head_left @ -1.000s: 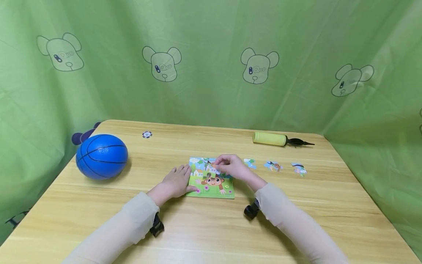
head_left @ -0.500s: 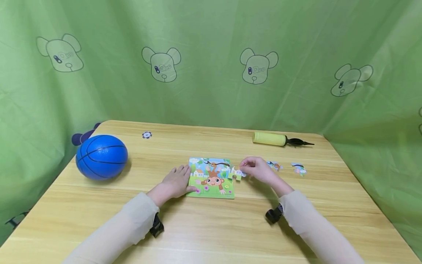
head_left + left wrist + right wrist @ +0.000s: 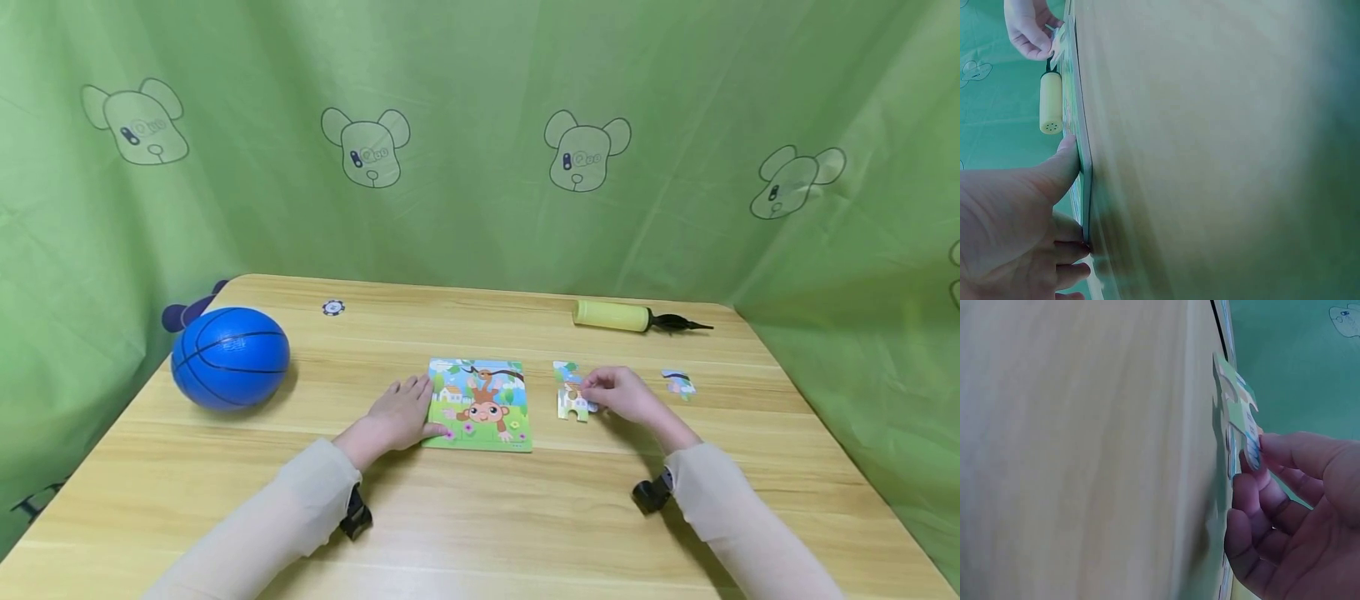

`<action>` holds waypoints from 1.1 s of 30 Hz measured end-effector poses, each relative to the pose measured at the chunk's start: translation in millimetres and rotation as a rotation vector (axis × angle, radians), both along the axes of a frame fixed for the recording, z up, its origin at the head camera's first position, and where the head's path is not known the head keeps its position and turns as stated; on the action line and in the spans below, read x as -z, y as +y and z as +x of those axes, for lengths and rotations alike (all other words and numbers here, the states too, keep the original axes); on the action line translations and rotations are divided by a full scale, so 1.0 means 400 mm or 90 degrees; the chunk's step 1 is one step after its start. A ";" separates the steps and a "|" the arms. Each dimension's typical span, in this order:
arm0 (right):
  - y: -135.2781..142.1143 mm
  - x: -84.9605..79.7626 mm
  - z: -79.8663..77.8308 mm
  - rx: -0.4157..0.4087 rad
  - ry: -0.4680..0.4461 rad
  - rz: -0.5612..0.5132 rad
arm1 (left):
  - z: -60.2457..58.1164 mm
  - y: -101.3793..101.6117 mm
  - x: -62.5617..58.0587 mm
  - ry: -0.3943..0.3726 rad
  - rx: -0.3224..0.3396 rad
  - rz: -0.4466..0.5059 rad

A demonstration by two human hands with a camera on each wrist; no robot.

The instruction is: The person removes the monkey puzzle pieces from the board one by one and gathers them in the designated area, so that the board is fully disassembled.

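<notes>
A jigsaw puzzle board (image 3: 481, 408) with a monkey picture lies flat mid-table. My left hand (image 3: 401, 414) rests at its left edge, and in the left wrist view the thumb (image 3: 1063, 165) lies over the board's rim. To the right of the board, my right hand (image 3: 626, 395) pinches a jigsaw piece (image 3: 565, 405) printed with a house and green grass. The right wrist view shows this piece (image 3: 1244, 425) tilted, held between thumb and fingertips above the table. Behind it lies a loose piece (image 3: 564, 367) with leaves; another with a branch (image 3: 678, 382) lies farther right.
A blue ball (image 3: 230, 358) with black basketball lines sits at the table's left. A small round chip (image 3: 333, 307) lies toward the back. Near the back right edge lies a yellow hand pump (image 3: 611, 316) with a black nozzle. Green curtain (image 3: 480, 167) surrounds the table.
My right hand has carried the house piece off the board and rightward to beside it, uncovering the monkey picture. A loose piece right of centre is now hidden by that hand. My left hand stays put.
</notes>
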State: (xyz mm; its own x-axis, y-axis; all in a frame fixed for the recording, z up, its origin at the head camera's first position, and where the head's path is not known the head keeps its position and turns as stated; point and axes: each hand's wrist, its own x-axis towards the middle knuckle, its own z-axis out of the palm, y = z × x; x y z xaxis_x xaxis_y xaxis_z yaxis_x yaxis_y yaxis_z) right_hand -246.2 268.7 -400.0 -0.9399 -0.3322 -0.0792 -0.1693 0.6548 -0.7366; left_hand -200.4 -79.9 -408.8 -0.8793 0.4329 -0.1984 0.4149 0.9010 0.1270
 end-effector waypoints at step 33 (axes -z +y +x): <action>-0.007 0.000 -0.009 -0.018 -0.027 0.050 | -0.002 0.000 -0.001 -0.003 0.004 -0.005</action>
State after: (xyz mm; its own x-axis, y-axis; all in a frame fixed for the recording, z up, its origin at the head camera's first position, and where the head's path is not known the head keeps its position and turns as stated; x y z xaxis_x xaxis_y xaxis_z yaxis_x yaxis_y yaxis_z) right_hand -249.6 265.7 -400.2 -0.9254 -0.3497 -0.1463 -0.1579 0.7063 -0.6901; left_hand -201.2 -79.9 -408.3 -0.8756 0.4373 -0.2052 0.4204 0.8991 0.1223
